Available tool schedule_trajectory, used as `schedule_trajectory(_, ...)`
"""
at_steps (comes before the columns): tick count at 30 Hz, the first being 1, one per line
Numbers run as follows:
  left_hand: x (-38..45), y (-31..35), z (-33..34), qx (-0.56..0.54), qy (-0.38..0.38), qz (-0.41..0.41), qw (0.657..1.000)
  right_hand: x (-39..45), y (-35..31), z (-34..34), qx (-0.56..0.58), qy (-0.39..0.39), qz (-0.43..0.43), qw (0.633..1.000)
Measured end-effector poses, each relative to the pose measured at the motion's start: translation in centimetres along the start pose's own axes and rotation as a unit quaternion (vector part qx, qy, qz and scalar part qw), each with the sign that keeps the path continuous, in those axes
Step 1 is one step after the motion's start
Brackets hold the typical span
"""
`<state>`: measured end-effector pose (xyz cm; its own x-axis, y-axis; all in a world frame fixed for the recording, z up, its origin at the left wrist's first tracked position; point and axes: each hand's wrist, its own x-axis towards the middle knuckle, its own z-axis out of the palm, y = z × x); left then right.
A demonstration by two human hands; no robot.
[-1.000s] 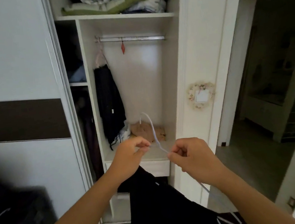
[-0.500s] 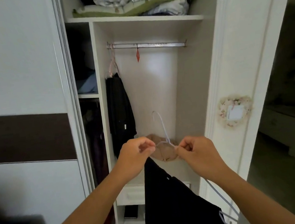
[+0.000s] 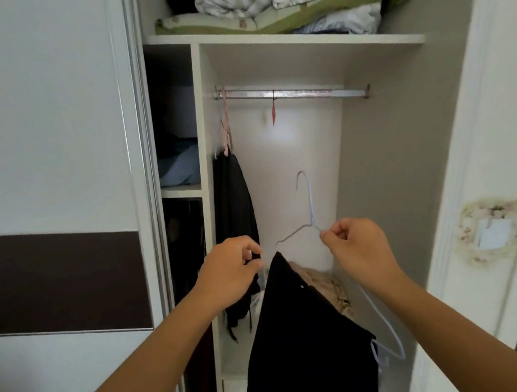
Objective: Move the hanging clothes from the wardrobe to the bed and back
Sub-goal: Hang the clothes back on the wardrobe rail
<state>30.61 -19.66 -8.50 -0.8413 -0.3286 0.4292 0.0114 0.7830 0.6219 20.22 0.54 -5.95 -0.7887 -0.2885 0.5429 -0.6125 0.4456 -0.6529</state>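
A black garment [image 3: 303, 337] hangs from a pale wire hanger [image 3: 309, 209] that I hold up in front of the open wardrobe. My right hand [image 3: 359, 248] pinches the hanger's shoulder just below its hook. My left hand [image 3: 230, 272] grips the hanger's left end at the garment's top edge. The hook points up, well below the metal rail [image 3: 293, 92]. Another black garment [image 3: 232, 208] hangs from a pink hanger [image 3: 225, 125] at the rail's left end.
Folded bedding [image 3: 289, 3] lies on the top shelf. A tan cloth heap [image 3: 325, 287] sits on the wardrobe floor behind the garment. A sliding door [image 3: 48, 189] stands at left, a white door frame with a decorated wall switch [image 3: 493, 232] at right.
I have come closer to the wardrobe, and both hands have lifted the hanger and garment higher toward the rail. The grips look the same.
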Motion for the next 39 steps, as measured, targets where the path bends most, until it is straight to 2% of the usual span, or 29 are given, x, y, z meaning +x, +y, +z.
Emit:
schedule_trajectory(10,8.8,-3.2,-0.1,0.035,0.028,0.009,0.999,11.8,-0.1,6.0,0.01,0.003,-0.01,1.0)
schedule_trajectory(16,17.4,-4.7,0.1,0.113,0.071,0.035,0.99,20.8,0.7,9.4,0.02,0.02,-0.034,0.999)
schedule_trajectory(20,23.3,-5.8,0.0,0.167,0.125,0.055,0.976,26.9,1.3,11.3,0.011,0.022,-0.048,0.999)
schedule_trajectory(22,25.6,-6.2,0.0,0.214,0.171,0.086,0.958,29.5,1.4,12.3,0.005,0.021,-0.054,0.998)
schedule_trajectory(24,27.4,-6.7,-0.1,0.29,0.221,0.116,0.924,31.8,1.4,13.2,0.007,0.02,-0.055,0.998)
schedule_trajectory(27,29.5,-7.3,-0.4,0.405,0.233,0.113,0.877,34.6,1.1,14.4,0.007,0.026,-0.063,0.998)
schedule_trajectory(29,30.4,-7.6,-0.9,0.441,0.239,0.128,0.856,36.4,0.7,14.9,0.008,0.037,-0.065,0.997)
schedule_trajectory(33,31.8,-8.9,-1.1,0.445,0.279,0.204,0.826,39.5,-1.1,15.5,0.012,0.057,-0.068,0.996)
schedule_trajectory(39,33.4,-10.1,-1.7,0.393,0.313,0.308,0.808,43.4,-4.6,15.9,-0.014,0.084,-0.08,0.993)
